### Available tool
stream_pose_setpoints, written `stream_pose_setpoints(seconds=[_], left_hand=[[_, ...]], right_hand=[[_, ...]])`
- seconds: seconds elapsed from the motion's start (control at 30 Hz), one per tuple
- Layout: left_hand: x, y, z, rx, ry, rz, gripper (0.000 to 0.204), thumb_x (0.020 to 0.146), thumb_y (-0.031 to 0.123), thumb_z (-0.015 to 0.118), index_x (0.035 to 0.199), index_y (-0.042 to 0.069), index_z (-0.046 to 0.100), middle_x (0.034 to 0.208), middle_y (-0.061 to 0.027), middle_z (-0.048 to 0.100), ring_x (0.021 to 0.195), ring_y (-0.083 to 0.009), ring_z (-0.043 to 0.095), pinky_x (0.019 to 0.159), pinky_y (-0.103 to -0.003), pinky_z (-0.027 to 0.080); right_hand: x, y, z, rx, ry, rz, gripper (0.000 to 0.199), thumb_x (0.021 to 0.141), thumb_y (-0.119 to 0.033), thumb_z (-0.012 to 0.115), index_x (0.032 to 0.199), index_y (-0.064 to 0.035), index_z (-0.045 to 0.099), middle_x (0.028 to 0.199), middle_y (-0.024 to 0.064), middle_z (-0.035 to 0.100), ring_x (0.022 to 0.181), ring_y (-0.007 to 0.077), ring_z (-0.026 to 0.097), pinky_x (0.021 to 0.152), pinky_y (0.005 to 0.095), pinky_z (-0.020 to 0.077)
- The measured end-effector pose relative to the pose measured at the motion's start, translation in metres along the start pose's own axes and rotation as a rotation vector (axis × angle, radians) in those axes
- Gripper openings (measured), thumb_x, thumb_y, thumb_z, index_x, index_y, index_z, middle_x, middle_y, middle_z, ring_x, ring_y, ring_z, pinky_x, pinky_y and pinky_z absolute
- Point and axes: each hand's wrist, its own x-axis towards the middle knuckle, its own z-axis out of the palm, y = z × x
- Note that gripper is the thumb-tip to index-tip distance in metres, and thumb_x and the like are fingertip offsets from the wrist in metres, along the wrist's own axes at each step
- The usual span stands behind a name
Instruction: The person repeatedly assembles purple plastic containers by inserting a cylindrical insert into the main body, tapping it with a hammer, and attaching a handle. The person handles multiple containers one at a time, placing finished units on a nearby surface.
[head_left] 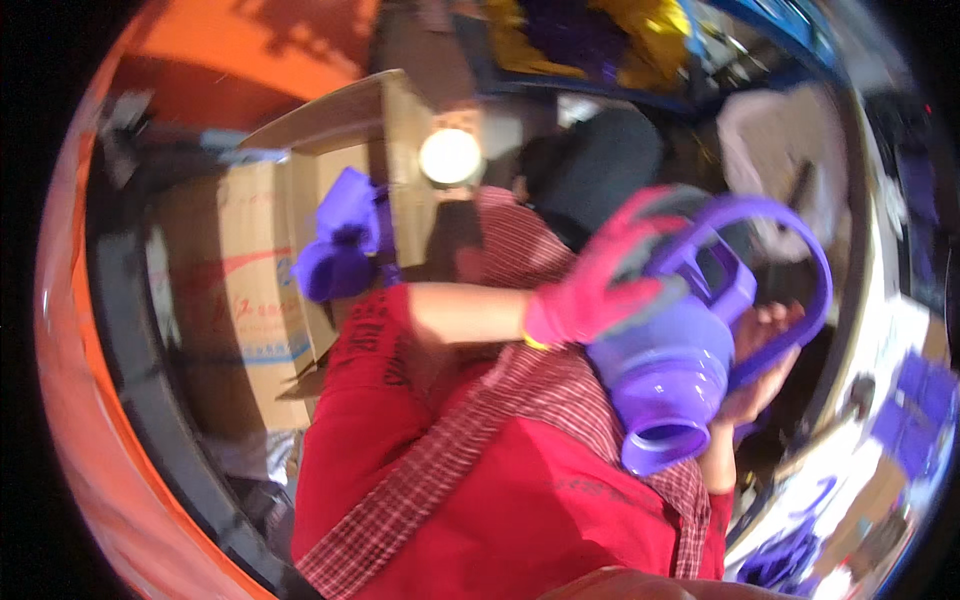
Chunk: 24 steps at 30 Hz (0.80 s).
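Note:
Between my two hands is a purple plastic jug (665,365) with a flared round mouth and a large looped handle. It is tilted, its mouth facing down toward my body. My left hand (605,285), in a pink and grey glove, grips it from the left near the base of the handle. On the other side my bare right hand (765,365) holds the jug below the loop; part of that hand is hidden behind it. More purple plastic pieces (340,240) lie in an opened cardboard box (395,130) to my left.
An orange surface (230,75) borders the far left. Ahead stands a blue-edged bin with yellow and purple pieces (600,40). A pale lined container (785,150) is at the far right. Purple parts (915,410) lie along the right, beside a pale edge (825,410).

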Motion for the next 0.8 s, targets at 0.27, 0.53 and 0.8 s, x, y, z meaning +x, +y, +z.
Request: stream_pose_setpoints(seconds=[0.27,0.53,0.8], left_hand=[[-0.060,-0.030,-0.058,0.480,0.390,-0.003,0.066,0.084,0.018,0.067,0.146,0.009,0.045,0.156,-0.0190,0.030,0.146,-0.0358,0.027,0.120,-0.045,0.020],[-0.341,-0.117,-0.233,1.089,1.058,-1.009,0.048,0.087,0.026,0.068,0.129,0.005,0.059,0.131,-0.0174,0.058,0.124,-0.0326,0.052,0.109,-0.045,0.036],[-0.327,-0.222,-0.299,1.145,0.516,-1.113,0.042,0.084,0.022,0.068,0.122,0.004,0.061,0.124,-0.0158,0.060,0.111,-0.0292,0.054,0.098,-0.042,0.039]], right_hand=[[0.102,0.021,0.026,-0.675,-0.729,0.118,0.048,0.082,0.003,0.065,0.129,0.0015,0.056,0.129,0.0163,0.063,0.124,0.0293,0.058,0.111,0.0421,0.0398],[0.123,-0.005,-0.056,-0.953,-0.279,-0.250,0.024,0.084,-0.008,0.070,0.103,-0.0006,0.059,0.095,0.0131,0.065,0.089,0.0232,0.061,0.083,0.0367,0.0448],[-0.020,-0.260,-0.265,-1.405,1.327,-0.841,0.028,0.090,-0.025,0.072,0.094,-0.0008,0.059,0.072,0.0079,0.062,0.061,0.0175,0.057,0.054,0.0317,0.0429]])
